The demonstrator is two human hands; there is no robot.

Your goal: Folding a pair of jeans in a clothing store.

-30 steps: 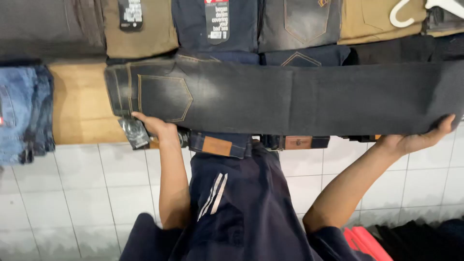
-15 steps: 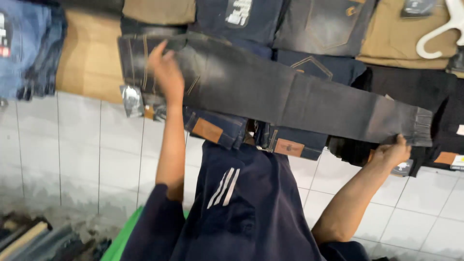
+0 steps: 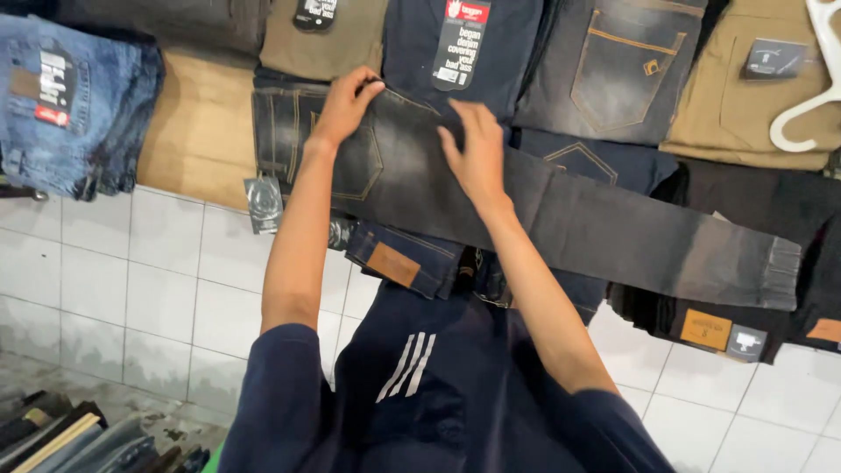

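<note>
A dark grey faded pair of jeans (image 3: pixel 604 223) lies stretched across a shelf of folded trousers, waist at the left, cuffed leg end (image 3: pixel 775 276) at the right. My left hand (image 3: pixel 346 105) is at the waist near the back pocket, fingers curled over the top edge of the jeans. My right hand (image 3: pixel 477 153) rests flat on the seat of the same jeans, fingers spread, a hand's width to the right of the left hand. A grey hang tag (image 3: pixel 263 203) dangles from the waist.
Folded trousers surround the grey jeans: blue denim (image 3: pixel 74 109) at left, olive (image 3: pixel 320 44), navy with a paper label (image 3: pixel 464 48), grey with orange stitching (image 3: pixel 613 74), khaki (image 3: pixel 753 96). A white hanger (image 3: pixel 810 83) hangs at top right. White tiles (image 3: pixel 123 271) lie below the shelf.
My right hand left the cuff end and moved left onto the seat of the jeans. My left hand shifted from under the waist up to its top edge.
</note>
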